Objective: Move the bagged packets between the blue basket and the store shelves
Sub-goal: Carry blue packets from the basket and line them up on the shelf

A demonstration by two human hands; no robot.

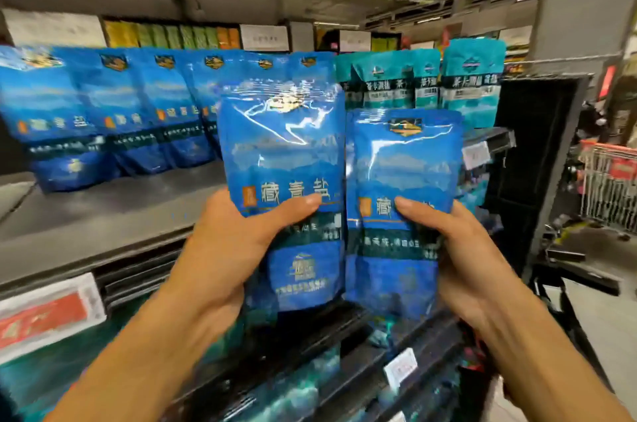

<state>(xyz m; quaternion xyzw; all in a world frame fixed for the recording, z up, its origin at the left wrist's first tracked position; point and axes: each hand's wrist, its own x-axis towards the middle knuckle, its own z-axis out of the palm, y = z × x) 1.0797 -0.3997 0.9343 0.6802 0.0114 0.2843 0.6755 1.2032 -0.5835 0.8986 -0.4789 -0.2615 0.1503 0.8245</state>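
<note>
Head cam: left hand (pixel 238 249) grips a glossy blue plastic salt packet (pixel 282 180), thumb across its front; right hand (pixel 458 256) grips a second, matching blue packet (pixel 403 200). Both upright, side by side, edges touching or nearly so (blurry), held in front of grey metal shelf (pixel 103 214) w/ row of same blue packets (pixel 113 111); teal packets (pixel 427 83) further right.

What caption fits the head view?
Left hand and right hand each hold a blue packet before the shelf.

Two held packets (pixel 282 159) (pixel 403 187) stand side by side before the shelf (pixel 103 214), packet rows (pixel 113 111) behind.
</note>
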